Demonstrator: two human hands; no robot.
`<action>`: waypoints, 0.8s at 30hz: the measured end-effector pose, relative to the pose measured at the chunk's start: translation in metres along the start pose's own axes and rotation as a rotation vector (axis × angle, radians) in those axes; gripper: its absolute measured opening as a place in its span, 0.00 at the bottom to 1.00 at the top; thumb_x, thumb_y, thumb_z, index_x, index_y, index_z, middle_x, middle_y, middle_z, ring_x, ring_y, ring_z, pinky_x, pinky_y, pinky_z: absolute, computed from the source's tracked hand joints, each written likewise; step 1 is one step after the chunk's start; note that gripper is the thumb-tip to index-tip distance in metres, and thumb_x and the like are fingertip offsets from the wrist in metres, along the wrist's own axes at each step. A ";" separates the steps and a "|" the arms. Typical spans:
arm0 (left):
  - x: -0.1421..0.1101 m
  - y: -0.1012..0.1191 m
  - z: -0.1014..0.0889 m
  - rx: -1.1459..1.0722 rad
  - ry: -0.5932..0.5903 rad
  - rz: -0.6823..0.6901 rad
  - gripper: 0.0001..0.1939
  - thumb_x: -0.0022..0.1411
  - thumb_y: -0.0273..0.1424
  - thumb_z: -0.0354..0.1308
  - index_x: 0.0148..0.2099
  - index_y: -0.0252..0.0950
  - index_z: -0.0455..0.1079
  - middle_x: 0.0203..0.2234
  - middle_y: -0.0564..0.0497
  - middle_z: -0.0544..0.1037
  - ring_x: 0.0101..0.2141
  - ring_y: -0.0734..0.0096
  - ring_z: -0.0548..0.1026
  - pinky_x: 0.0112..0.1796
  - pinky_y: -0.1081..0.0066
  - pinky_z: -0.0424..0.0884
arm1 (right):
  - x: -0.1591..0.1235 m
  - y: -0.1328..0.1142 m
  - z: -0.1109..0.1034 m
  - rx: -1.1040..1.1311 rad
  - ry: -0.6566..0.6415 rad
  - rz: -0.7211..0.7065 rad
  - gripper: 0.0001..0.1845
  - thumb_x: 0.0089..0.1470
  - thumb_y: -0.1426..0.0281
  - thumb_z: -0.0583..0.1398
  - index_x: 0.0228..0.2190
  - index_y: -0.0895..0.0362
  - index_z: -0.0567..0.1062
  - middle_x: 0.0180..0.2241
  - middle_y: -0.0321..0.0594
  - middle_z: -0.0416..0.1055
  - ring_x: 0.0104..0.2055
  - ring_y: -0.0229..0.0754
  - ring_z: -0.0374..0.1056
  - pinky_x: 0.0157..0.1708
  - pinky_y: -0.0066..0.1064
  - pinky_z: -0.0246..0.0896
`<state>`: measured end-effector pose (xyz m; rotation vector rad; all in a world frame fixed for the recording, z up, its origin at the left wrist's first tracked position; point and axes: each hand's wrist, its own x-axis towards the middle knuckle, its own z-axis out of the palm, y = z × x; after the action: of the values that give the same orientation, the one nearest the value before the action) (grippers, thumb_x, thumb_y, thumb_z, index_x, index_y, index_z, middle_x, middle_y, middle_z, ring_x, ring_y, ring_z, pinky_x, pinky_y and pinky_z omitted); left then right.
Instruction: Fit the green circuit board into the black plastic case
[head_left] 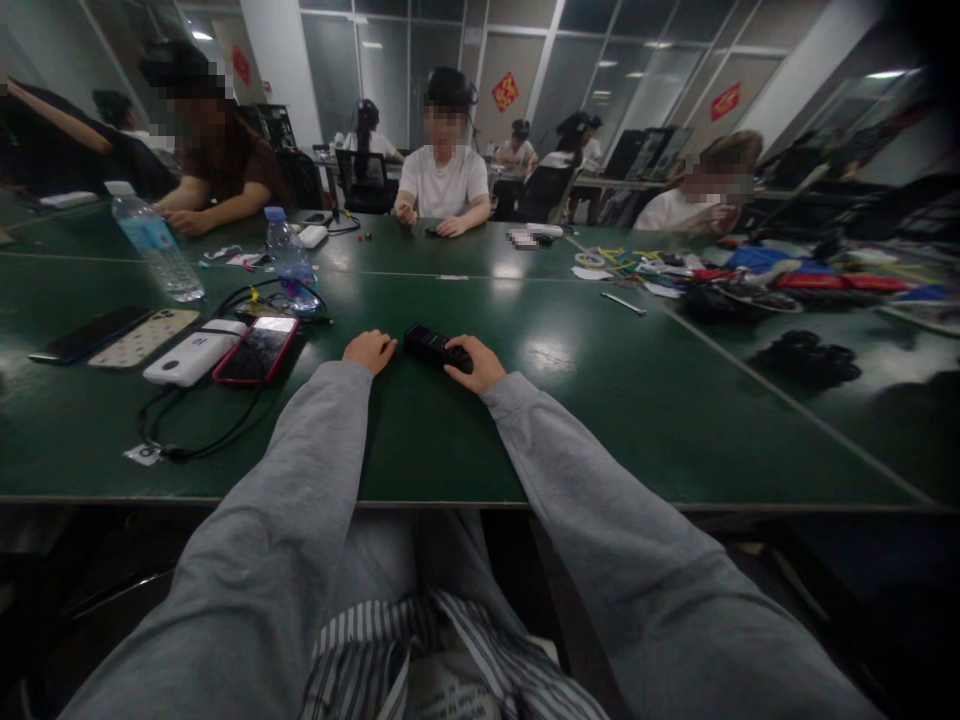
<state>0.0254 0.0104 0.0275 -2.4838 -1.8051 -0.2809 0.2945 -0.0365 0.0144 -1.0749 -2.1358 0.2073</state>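
A small black handheld device (426,343) with a dark screen at one end lies on the green table in front of me. My right hand (477,366) grips its right end, thumb on the near side and fingers over the top. Just left of the device, apart from it, my left hand (369,352) rests on the table with its fingers curled in. Nothing shows in the left hand, though its underside is hidden. Grey sleeves cover both arms.
Left of my hands lie a red-edged phone (259,350), a white power bank (196,352) with a black cable, and two more phones. Two water bottles (291,262) stand behind. At right are a wrench (624,304), tangled cables and a black bundle (808,358). Several people sit around.
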 end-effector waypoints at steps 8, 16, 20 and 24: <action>0.001 -0.001 0.002 -0.001 0.011 0.006 0.21 0.74 0.40 0.42 0.44 0.38 0.75 0.40 0.44 0.76 0.43 0.60 0.74 0.40 0.65 0.67 | -0.001 -0.002 -0.002 -0.002 0.018 -0.019 0.19 0.53 0.64 0.63 0.47 0.52 0.70 0.45 0.45 0.71 0.44 0.48 0.70 0.46 0.43 0.69; 0.001 -0.002 0.002 -0.025 0.012 0.007 0.21 0.74 0.40 0.43 0.45 0.37 0.76 0.40 0.43 0.75 0.43 0.60 0.74 0.41 0.65 0.67 | 0.000 -0.002 -0.001 0.005 0.028 -0.013 0.20 0.54 0.64 0.62 0.48 0.51 0.70 0.45 0.45 0.70 0.43 0.48 0.70 0.45 0.44 0.70; 0.001 -0.002 0.002 -0.024 0.015 0.012 0.22 0.75 0.40 0.42 0.45 0.37 0.76 0.41 0.43 0.75 0.43 0.60 0.73 0.41 0.64 0.67 | 0.000 0.001 0.000 0.021 0.011 -0.004 0.20 0.53 0.64 0.62 0.48 0.52 0.69 0.46 0.46 0.70 0.45 0.49 0.71 0.46 0.45 0.70; 0.001 -0.002 0.002 -0.005 0.023 0.017 0.22 0.74 0.40 0.42 0.44 0.37 0.75 0.41 0.44 0.76 0.43 0.60 0.74 0.40 0.65 0.67 | -0.001 -0.001 -0.001 0.012 0.028 -0.004 0.21 0.53 0.63 0.62 0.48 0.53 0.69 0.46 0.46 0.70 0.45 0.50 0.71 0.47 0.46 0.70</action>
<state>0.0244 0.0118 0.0251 -2.4871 -1.7756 -0.3123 0.2948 -0.0377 0.0154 -1.0614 -2.1092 0.2017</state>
